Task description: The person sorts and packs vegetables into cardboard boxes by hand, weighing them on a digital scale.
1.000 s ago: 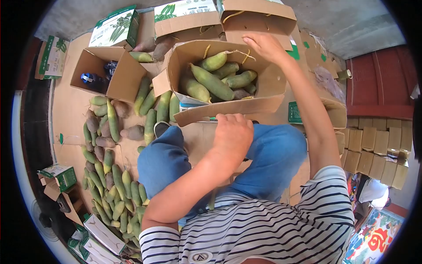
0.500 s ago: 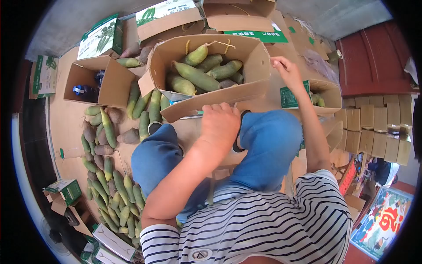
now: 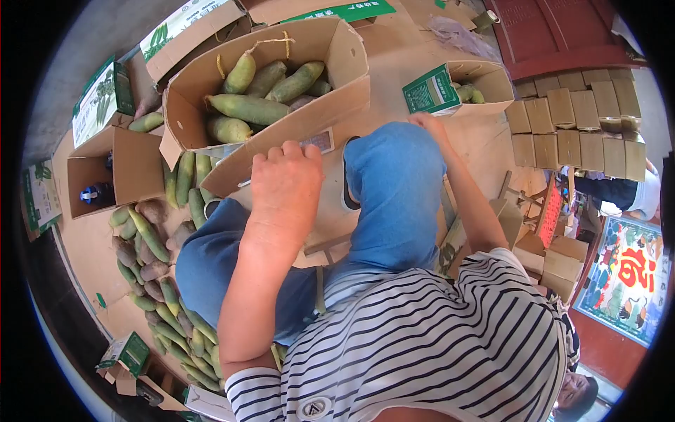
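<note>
My left hand [image 3: 285,179] is closed, knuckles up, just in front of the flap of a large open cardboard box [image 3: 341,70]. A short pale piece shows beside its fingers; what the fingers hold is hidden. Several long green radishes [image 3: 249,109] lie inside that box, and a yellow cord [image 3: 287,46] hangs at its far wall. Beside my raised knee, my right hand [image 3: 427,125] is partly covered by the jeans, close under a smaller green-printed box [image 3: 430,91] with radishes in it. Its fingers are too hidden to read.
Many loose radishes [image 3: 151,235] cover the floor at left. An open box [image 3: 137,165] with blue-capped bottles stands beyond them. Folded cartons [image 3: 562,112] are stacked at right, near a red-topped stool [image 3: 548,218]. A person's head [image 3: 576,394] shows at lower right.
The view has swung, so the large box sits farther left. My right hand has come away from the box's right edge down beside my knee. My left hand stays closed near the front flap.
</note>
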`<move>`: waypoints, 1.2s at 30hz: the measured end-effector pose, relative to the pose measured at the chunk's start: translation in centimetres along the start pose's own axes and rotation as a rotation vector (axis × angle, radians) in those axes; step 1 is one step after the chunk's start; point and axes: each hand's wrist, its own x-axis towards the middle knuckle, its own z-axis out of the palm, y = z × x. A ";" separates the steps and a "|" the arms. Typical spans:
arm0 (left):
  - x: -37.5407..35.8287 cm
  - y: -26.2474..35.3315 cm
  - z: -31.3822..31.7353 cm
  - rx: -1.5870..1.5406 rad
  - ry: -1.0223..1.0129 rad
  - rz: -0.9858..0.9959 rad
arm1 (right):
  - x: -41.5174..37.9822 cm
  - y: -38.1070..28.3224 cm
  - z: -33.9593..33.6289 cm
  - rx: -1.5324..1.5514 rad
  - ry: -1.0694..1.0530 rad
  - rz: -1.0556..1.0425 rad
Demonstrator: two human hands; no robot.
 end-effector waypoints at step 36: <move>1.2 0.8 -0.4 -0.032 -0.036 0.019 | -10.2 22.2 -12.6 -0.559 -0.199 0.164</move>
